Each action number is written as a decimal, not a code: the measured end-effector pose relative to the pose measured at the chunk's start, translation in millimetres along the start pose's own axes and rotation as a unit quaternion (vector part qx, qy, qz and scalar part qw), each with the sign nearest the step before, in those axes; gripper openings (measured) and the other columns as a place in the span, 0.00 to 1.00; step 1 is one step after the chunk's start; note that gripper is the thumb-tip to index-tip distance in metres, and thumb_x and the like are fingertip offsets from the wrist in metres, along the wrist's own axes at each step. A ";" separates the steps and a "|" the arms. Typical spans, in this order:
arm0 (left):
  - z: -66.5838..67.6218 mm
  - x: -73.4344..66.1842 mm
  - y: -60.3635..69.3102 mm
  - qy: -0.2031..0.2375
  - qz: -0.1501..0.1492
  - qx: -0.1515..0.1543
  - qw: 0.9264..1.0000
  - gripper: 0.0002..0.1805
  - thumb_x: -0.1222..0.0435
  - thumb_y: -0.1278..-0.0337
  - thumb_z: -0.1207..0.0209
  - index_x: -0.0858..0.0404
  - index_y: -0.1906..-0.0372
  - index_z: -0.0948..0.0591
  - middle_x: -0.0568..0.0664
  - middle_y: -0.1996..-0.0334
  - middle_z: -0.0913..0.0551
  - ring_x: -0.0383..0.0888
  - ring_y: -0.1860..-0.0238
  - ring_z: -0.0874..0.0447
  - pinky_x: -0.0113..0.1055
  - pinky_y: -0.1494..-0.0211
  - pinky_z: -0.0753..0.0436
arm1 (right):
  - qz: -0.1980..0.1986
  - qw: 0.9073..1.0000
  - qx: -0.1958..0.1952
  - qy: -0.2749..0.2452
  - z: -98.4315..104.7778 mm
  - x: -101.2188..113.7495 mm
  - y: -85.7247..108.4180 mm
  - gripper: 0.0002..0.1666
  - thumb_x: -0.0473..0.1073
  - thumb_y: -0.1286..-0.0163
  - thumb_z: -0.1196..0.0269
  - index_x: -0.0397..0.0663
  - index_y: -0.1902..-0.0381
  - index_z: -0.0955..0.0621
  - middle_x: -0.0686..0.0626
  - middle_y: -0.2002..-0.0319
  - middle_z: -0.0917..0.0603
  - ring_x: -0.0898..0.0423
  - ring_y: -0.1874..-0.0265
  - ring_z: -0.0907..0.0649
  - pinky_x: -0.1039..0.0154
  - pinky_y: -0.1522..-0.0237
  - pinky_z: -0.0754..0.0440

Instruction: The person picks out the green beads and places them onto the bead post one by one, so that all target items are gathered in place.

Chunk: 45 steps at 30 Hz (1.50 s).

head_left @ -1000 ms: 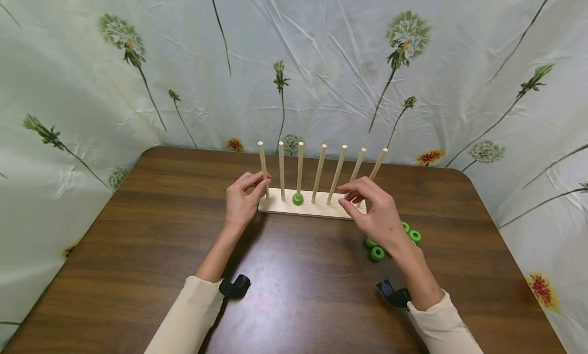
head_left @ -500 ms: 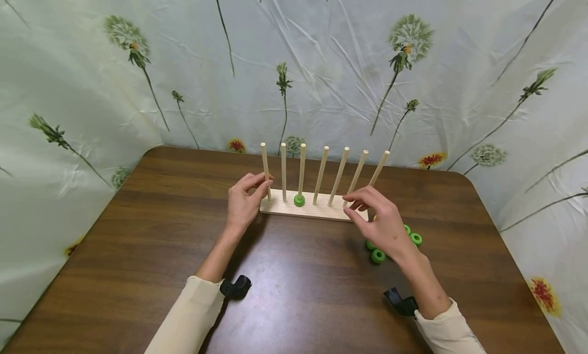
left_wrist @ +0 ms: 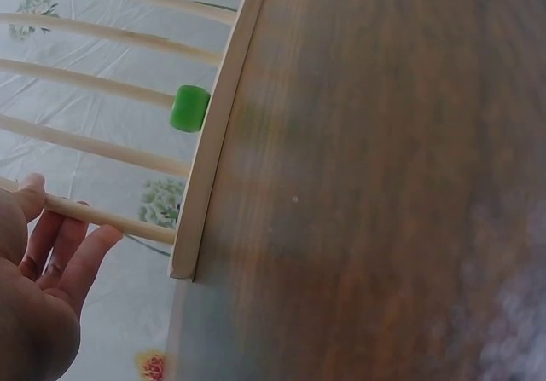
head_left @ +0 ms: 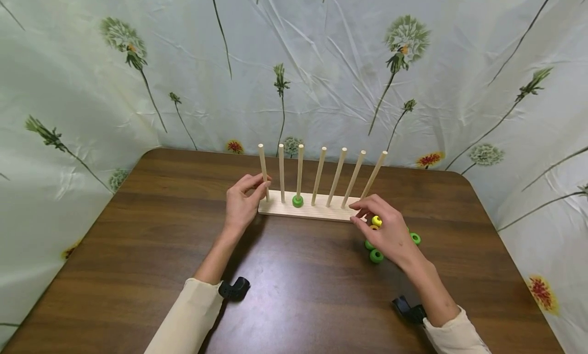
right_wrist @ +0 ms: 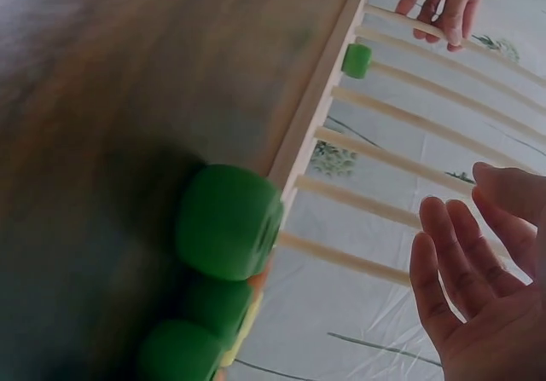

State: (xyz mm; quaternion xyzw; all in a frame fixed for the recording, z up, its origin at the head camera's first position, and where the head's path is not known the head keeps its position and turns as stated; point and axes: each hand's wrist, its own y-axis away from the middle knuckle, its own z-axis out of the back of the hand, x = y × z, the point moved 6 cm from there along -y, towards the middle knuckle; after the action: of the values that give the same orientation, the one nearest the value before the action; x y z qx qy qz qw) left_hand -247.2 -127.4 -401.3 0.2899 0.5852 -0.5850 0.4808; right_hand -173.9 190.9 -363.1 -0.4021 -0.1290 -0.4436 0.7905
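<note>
A pale wooden board (head_left: pixel 317 211) with a row of several upright pegs stands on the table. One green ring (head_left: pixel 297 201) sits at the foot of the third peg from the left. My left hand (head_left: pixel 242 205) pinches the leftmost peg (left_wrist: pixel 111 218) between thumb and fingers, low down. By the board's right end is my right hand (head_left: pixel 388 231), its fingers loosely bent and nothing in them. In the right wrist view a gap shows between its thumb and fingers. Below it lie several loose green rings (head_left: pixel 376 256) and a yellow ring (head_left: pixel 376 221), partly hidden by this hand.
The brown wooden table (head_left: pixel 294 293) ends at a back edge just behind the pegs. A pale flowered cloth (head_left: pixel 331 63) hangs behind and around it. Each wrist wears a black strap mount (head_left: pixel 235 288).
My right hand has moved down and to the right, away from the pegs toward the loose rings, uncovering the yellow one. The left hand stays on its peg.
</note>
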 end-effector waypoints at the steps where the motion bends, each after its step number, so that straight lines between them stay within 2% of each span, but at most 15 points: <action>1: 0.2 -0.4 0.1 -0.002 -0.002 -0.001 1.000 0.09 0.70 0.38 0.31 0.69 0.54 0.10 0.58 0.66 0.14 0.33 0.65 0.16 0.24 0.62 0.14 | -0.001 1.000 0.003 0.000 0.0 -0.9 1.3 0.18 0.29 0.40 0.25 0.46 0.53 0.13 0.49 0.61 0.14 0.56 0.64 0.15 0.71 0.65 0.18; 6: 0.5 -0.5 -0.3 -0.010 -0.008 -0.003 1.000 0.09 0.71 0.38 0.31 0.70 0.54 0.10 0.56 0.67 0.14 0.29 0.66 0.18 0.21 0.63 0.16 | -0.013 1.000 0.014 -0.017 0.8 -4.9 7.1 0.17 0.29 0.39 0.25 0.46 0.53 0.13 0.47 0.60 0.14 0.60 0.64 0.15 0.68 0.62 0.15; 11: 0.2 -0.4 -0.8 -0.009 -0.008 0.000 1.000 0.09 0.71 0.38 0.31 0.69 0.54 0.10 0.62 0.65 0.13 0.29 0.65 0.18 0.23 0.62 0.14 | -0.026 0.999 0.018 -0.035 3.0 -8.0 12.8 0.15 0.31 0.39 0.25 0.44 0.53 0.13 0.50 0.61 0.13 0.62 0.65 0.15 0.68 0.60 0.15; 18: 0.6 -0.4 1.5 -0.004 -0.012 -0.002 1.000 0.09 0.69 0.37 0.31 0.68 0.54 0.09 0.64 0.65 0.14 0.30 0.65 0.18 0.20 0.62 0.17 | -0.060 0.997 0.035 -0.014 2.7 -14.0 22.2 0.17 0.33 0.40 0.24 0.48 0.53 0.13 0.52 0.59 0.13 0.64 0.64 0.16 0.60 0.62 0.13; 23: 1.5 1.0 5.1 -0.023 -0.010 0.001 1.000 0.09 0.69 0.38 0.30 0.67 0.55 0.09 0.62 0.67 0.14 0.29 0.67 0.18 0.22 0.63 0.18 | -0.080 0.995 0.052 -0.006 0.7 -17.1 32.0 0.17 0.35 0.40 0.23 0.51 0.53 0.13 0.52 0.57 0.12 0.60 0.63 0.16 0.61 0.60 0.14; 30: 1.7 -1.1 3.2 -0.016 -0.011 0.005 1.000 0.09 0.70 0.37 0.31 0.69 0.54 0.10 0.62 0.65 0.14 0.29 0.65 0.18 0.19 0.63 0.17 | -0.099 0.993 0.062 -0.003 1.6 -24.5 37.2 0.18 0.36 0.40 0.22 0.49 0.52 0.12 0.50 0.55 0.12 0.55 0.61 0.15 0.63 0.57 0.15; 36: 2.2 -1.7 2.3 -0.032 -0.013 0.004 0.999 0.08 0.68 0.37 0.30 0.66 0.55 0.09 0.61 0.66 0.13 0.29 0.66 0.17 0.22 0.63 0.17 | -0.122 0.989 0.088 -0.011 2.6 -32.2 42.5 0.19 0.38 0.40 0.22 0.48 0.50 0.13 0.50 0.57 0.13 0.54 0.60 0.14 0.62 0.55 0.16; 45: 0.4 -1.2 0.8 -0.018 -0.012 0.008 1.000 0.08 0.69 0.37 0.31 0.67 0.55 0.09 0.61 0.66 0.14 0.33 0.66 0.17 0.22 0.62 0.18 | -0.140 0.981 0.130 0.019 5.3 -39.3 47.8 0.21 0.39 0.41 0.21 0.51 0.50 0.13 0.54 0.57 0.13 0.56 0.57 0.15 0.58 0.50 0.16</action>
State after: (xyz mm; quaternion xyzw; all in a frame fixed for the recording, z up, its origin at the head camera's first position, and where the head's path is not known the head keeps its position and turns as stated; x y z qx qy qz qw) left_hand -245.9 -127.3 -400.4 0.2760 0.5754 -0.6005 0.4819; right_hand -157.2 231.9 -406.6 -0.2649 -0.2254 -0.5366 0.7688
